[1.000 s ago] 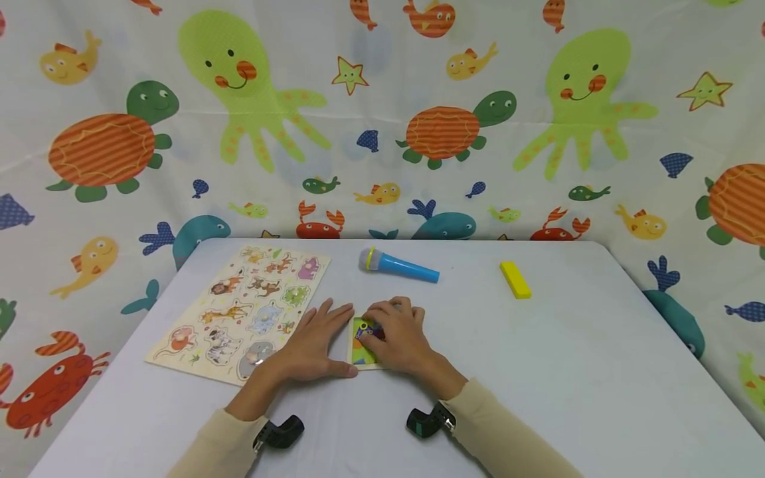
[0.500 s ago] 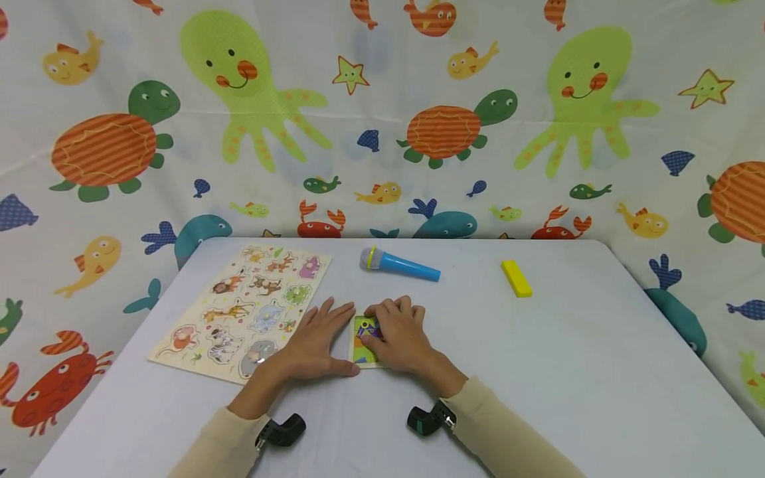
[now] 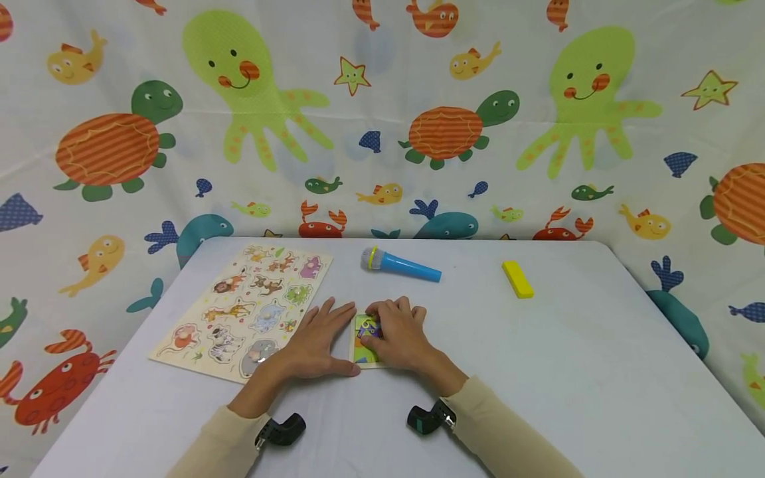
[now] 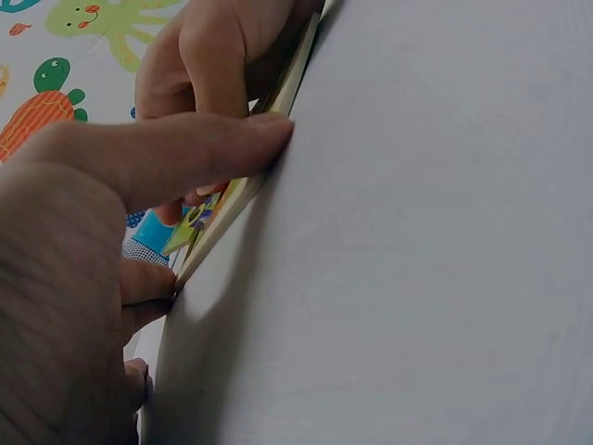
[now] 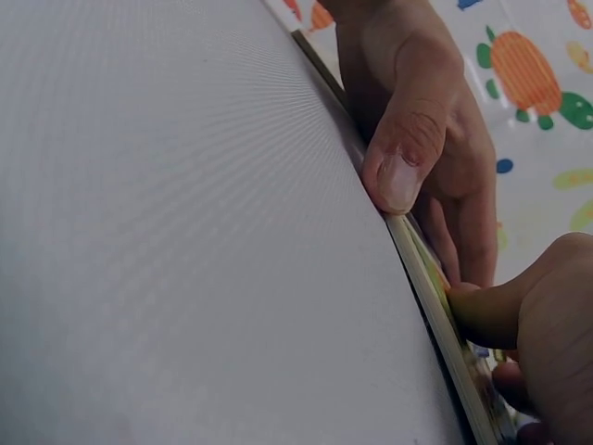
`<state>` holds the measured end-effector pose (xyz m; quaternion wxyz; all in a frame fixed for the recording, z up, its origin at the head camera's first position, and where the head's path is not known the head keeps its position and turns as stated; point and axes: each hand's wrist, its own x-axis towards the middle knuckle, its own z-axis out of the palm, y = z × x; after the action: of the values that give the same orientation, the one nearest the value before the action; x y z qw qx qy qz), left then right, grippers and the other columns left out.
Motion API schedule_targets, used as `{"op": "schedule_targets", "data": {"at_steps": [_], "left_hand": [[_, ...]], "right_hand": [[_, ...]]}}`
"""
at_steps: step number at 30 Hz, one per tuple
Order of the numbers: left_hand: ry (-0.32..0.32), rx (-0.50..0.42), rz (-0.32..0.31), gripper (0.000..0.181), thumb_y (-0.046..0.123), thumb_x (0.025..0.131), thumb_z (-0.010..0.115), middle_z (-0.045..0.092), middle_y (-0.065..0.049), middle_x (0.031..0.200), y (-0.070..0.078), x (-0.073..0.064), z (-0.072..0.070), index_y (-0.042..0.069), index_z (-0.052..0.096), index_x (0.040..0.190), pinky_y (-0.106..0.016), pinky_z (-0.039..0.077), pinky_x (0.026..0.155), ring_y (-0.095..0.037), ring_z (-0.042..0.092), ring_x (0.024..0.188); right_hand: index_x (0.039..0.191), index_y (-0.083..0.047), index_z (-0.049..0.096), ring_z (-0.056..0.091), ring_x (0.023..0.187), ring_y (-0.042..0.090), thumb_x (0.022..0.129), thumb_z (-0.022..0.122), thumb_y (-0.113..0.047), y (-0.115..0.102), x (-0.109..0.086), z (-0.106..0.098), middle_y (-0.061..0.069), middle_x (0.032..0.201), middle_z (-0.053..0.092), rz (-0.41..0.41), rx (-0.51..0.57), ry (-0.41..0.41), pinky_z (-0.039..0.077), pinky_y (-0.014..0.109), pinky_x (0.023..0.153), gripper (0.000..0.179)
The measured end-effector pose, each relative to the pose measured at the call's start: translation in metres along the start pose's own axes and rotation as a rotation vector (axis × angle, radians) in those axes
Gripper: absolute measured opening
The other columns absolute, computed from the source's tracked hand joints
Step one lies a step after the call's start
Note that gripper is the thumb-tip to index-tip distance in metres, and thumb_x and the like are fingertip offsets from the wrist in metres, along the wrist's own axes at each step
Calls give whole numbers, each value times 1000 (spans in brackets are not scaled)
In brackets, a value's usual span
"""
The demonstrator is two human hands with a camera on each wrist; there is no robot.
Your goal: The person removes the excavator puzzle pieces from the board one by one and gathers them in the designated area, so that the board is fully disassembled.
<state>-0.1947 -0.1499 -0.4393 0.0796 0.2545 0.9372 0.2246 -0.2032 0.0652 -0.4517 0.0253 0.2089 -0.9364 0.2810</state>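
Observation:
In the head view a small wooden picture puzzle (image 3: pixel 357 346) in a pale frame lies on the table between both hands. My left hand (image 3: pixel 317 342) has its fingers spread nearly straight, the thumb touching the near edge of the frame and the index fingertip by its far left corner. Over the right half curls my right hand (image 3: pixel 402 335), thumb and fingers pinching a puzzle piece (image 3: pixel 369 326) with a purple and yellow print. From the left wrist view, this piece (image 4: pixel 182 237) looks tilted up over the frame. The hand hides the puzzle's right side.
A larger wooden animal peg puzzle (image 3: pixel 200 315) lies left, partly behind the left hand. Beyond the hands are a blue toy microphone (image 3: pixel 409 267) and, to the right, a yellow block (image 3: pixel 517 279). A sea-animal curtain (image 3: pixel 382 86) hangs behind the white table (image 3: pixel 586 372).
The purple and yellow piece has shifted and turned slightly under the right hand's fingers, showing more of its print. The left hand has held its place.

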Motion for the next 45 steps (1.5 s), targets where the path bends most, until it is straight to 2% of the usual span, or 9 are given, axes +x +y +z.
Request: {"op": "schedule_targets", "data": {"at_steps": [5, 16, 27, 38, 45], "left_hand": [[-3, -4, -8, 106, 56, 73, 79, 29, -2, 167, 1, 0, -1, 14, 34, 159, -56, 3, 125, -34, 6, 157], [-6, 12, -13, 107, 57, 73, 78, 28, -2, 167, 0, 0, -2, 15, 32, 160, -55, 2, 125, -33, 5, 157], [-1, 8, -24, 108, 58, 72, 80, 29, -2, 167, -1, -4, -2, 14, 34, 159, -55, 3, 125, -34, 7, 157], [-9, 19, -19, 108, 61, 73, 78, 27, 1, 168, -2, -2, 0, 17, 32, 160, -54, 2, 126, -32, 5, 157], [-16, 25, -25, 107, 61, 74, 77, 26, 3, 168, -3, 0, 2, 18, 32, 161, -52, 1, 126, -30, 4, 158]], "right_hand": [[130, -17, 59, 41, 106, 16, 89, 77, -35, 0, 0, 0, -4, 119, 62, -3, 68, 34, 21, 48, 90, 48], [115, -19, 72, 49, 96, 15, 93, 72, -16, 0, 0, -1, -8, 101, 69, -15, 261, 145, 19, 49, 90, 23], [107, -17, 73, 57, 90, 11, 91, 76, -17, -1, -1, 3, -9, 91, 73, -56, 294, 193, 21, 48, 90, 16], [108, -15, 73, 61, 86, 9, 92, 74, -15, 3, -4, 3, -8, 89, 69, -26, 323, 222, 23, 47, 92, 15], [110, -14, 72, 63, 88, 10, 94, 71, -13, 4, -9, -3, -9, 89, 68, -27, 410, 244, 24, 48, 94, 16]]}}
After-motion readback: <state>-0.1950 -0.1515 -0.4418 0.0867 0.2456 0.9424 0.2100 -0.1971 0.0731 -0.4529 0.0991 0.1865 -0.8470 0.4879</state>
